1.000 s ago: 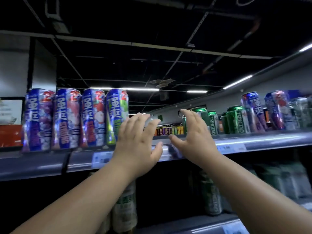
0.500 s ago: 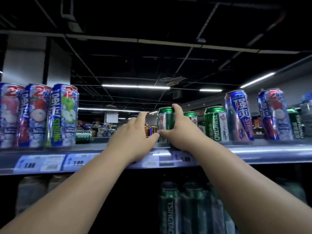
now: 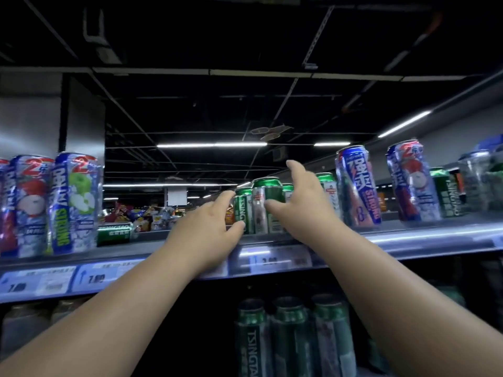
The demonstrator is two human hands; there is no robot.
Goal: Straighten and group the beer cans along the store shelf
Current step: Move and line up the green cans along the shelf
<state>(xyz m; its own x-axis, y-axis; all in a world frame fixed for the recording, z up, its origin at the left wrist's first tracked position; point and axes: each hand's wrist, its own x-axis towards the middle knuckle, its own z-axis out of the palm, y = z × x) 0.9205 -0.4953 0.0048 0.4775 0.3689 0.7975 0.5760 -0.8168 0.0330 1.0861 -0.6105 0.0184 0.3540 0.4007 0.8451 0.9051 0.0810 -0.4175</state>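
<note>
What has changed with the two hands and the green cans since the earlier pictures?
The right hand let go of the front green can; its fingers now spread open around it. The left hand stays open beside the green Tsingtao cans, now visible as a tight cluster between the hands. The tall blue cans stay upright on the shelf.

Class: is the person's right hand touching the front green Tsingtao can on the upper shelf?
Touching. The head view shows the right hand with its thumb lying against the front green Tsingtao can, fingers reaching over the cans behind.
</note>
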